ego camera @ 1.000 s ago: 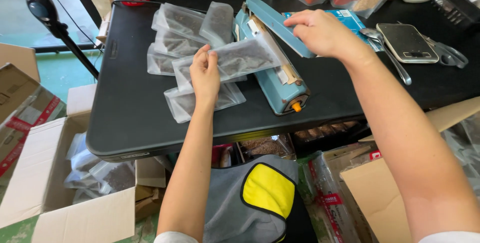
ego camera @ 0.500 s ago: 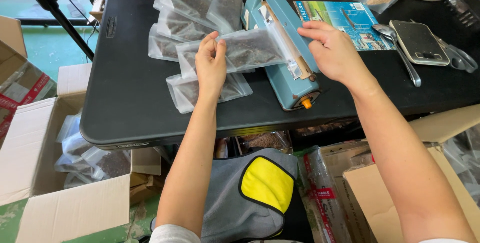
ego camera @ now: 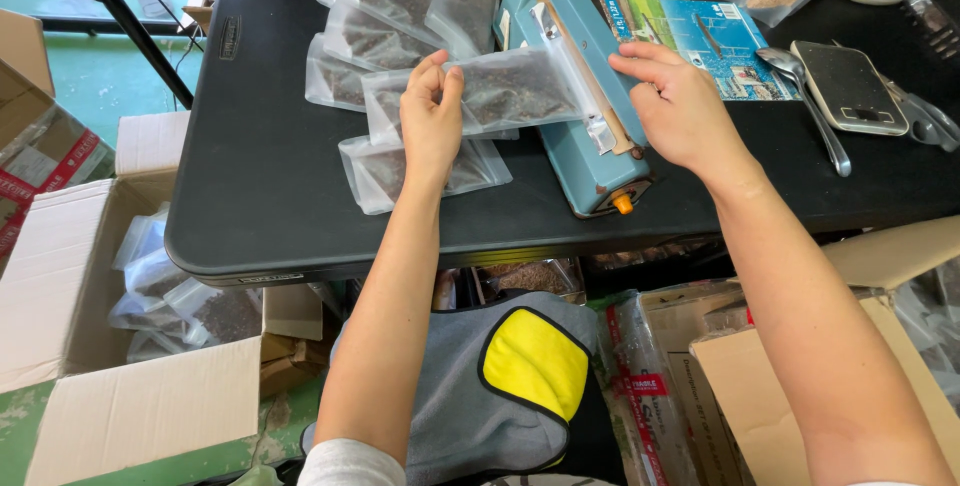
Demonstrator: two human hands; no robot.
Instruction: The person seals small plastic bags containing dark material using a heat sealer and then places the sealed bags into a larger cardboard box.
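My left hand (ego camera: 432, 118) grips a clear plastic pouch (ego camera: 505, 91) of dark loose material, its right end lying across the jaw of a blue heat sealer (ego camera: 585, 161). My right hand (ego camera: 675, 106) presses on the sealer's lever arm, which is down on the pouch. Several more filled pouches (ego camera: 380, 26) lie in a loose heap on the black table (ego camera: 270, 166), under and behind the held one.
A blue printed sheet (ego camera: 700, 31), a metal spoon (ego camera: 815, 111) and a small dark scale (ego camera: 850, 86) lie right of the sealer. An open cardboard box (ego camera: 120, 376) with filled pouches stands on the floor at left. More boxes (ego camera: 790, 346) are at lower right.
My right hand has brought the sealer arm down from raised onto the pouch. My left hand keeps its hold on the pouch. The view has tilted downward.
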